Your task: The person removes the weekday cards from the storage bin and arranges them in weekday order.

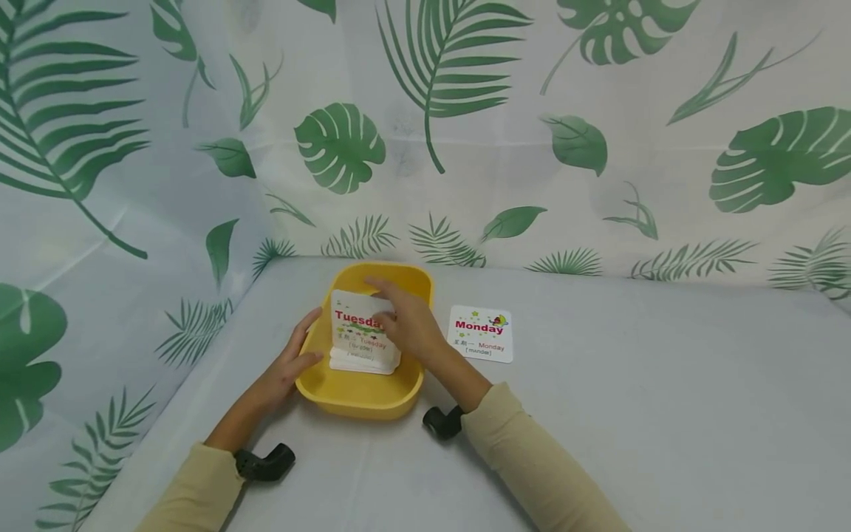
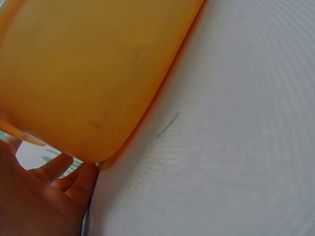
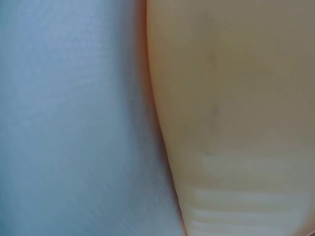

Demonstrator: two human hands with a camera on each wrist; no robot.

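Note:
A card printed "Tuesday" (image 1: 349, 340) stands raised in the yellow bin (image 1: 362, 403), above a stack of white cards (image 1: 362, 366). My right hand (image 1: 414, 325) holds it by its upper right part, thumb in front, with other fingers partly hidden behind. At the bin's left side, my left hand (image 1: 286, 373) holds the rim, its thumb reaching over the edge. The left wrist view shows the fingers of that hand (image 2: 44, 196) curved near the bin's outer wall (image 2: 88, 73). Only the bin's outside (image 3: 231, 98) and the cloth appear in the right wrist view.
A card printed "Monday" (image 1: 481, 335) lies face up just right of the bin. White cloth (image 1: 631, 399) covers the table. Behind it rises a leaf-patterned curtain (image 1: 479, 148). Black wrist devices (image 1: 266, 464) sit on both forearms.

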